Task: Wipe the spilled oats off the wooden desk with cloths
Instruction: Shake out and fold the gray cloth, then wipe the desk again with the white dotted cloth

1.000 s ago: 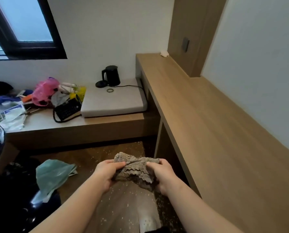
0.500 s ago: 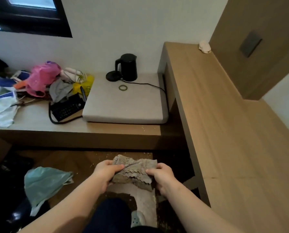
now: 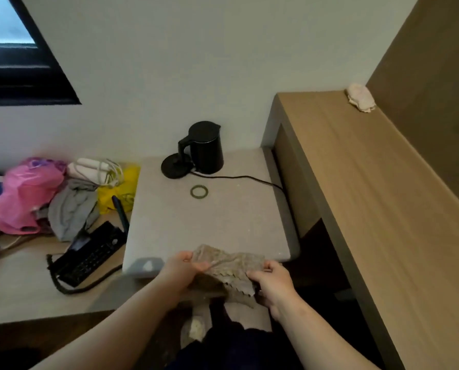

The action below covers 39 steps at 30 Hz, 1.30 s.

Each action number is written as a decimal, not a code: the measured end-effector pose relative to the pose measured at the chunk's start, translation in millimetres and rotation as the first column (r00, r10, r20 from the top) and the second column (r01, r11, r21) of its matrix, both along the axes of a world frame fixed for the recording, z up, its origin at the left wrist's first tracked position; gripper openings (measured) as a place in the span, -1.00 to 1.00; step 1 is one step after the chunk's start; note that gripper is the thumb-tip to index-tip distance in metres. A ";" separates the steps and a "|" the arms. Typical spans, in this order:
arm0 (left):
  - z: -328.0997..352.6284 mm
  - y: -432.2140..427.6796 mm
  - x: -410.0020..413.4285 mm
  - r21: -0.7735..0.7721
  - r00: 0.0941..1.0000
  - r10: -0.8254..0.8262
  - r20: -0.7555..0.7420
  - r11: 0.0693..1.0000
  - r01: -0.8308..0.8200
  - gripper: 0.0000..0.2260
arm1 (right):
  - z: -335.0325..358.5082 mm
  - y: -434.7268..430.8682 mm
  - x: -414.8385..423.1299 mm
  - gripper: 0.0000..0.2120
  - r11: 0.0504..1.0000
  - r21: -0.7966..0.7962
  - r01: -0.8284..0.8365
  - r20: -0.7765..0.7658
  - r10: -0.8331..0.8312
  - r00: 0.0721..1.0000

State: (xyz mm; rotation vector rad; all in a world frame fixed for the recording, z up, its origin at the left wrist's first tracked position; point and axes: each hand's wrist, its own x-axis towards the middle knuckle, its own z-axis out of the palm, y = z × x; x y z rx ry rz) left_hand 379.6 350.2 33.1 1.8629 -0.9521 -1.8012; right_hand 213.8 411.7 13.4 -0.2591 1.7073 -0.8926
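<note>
We've got our left hand (image 3: 181,269) and right hand (image 3: 272,280) forward, both grips curled tight on the crumpled grey-brown scalloped cloth (image 3: 227,271).

I see the left hand (image 3: 183,268) and the right hand (image 3: 275,283) gripping a crumpled brownish cloth (image 3: 231,265) between them, over the near edge of a grey pad (image 3: 209,222); black kettle (image 3: 205,148) behind, wooden counter (image 3: 370,196) at right.
</note>
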 end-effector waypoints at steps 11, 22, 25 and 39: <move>23.5 -203.0 -140.5 -0.143 0.972 -0.208 0.107 0.964 0.222 -0.68 | 39.2 -174.4 -121.2 -0.92 0.961 -0.144 0.235 0.040 -0.231 0.972; 44.8 -363.7 -413.6 -0.374 0.839 -0.470 0.274 0.752 0.543 -0.79 | 67.2 -303.9 -355.6 -0.79 0.818 -0.184 0.545 0.058 -0.544 0.837; 46.4 -388.8 -481.0 -0.395 0.803 -0.515 0.300 0.699 0.596 -0.82 | 66.8 -323.0 -405.0 -0.83 0.747 -0.172 0.642 0.098 -0.635 0.766; -2.8 -447.2 -613.3 -0.444 0.667 -0.457 0.588 0.508 0.739 -0.77 | 38.9 -332.2 -468.5 -0.84 0.460 -0.245 0.853 0.107 -0.862 0.496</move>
